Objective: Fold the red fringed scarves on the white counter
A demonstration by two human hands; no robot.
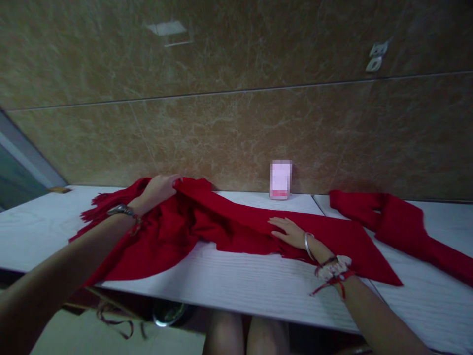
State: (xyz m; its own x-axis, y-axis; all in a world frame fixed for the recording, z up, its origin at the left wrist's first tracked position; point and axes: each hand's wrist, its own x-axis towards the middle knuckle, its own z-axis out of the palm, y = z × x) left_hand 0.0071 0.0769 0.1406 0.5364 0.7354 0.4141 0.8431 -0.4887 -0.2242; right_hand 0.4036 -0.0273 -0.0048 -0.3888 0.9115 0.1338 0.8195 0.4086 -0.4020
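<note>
A red scarf [236,231] with fringed ends lies across the white table, bunched on the left and flatter toward the right, where it tapers to a corner. My left hand [162,190] grips the scarf's far edge on the left, its fingers closed around a fold. Spread flat on the scarf right of the middle, my right hand [290,232] presses down with its fingers stretched out. Some fringe shows under the right wrist and at the scarf's left end.
A second red cloth [402,222] lies at the right. A phone [281,180] leans against the brown marbled wall [229,133]. The white table [236,281] has a near edge above my knees. Below stands a round bowl-like object [168,313].
</note>
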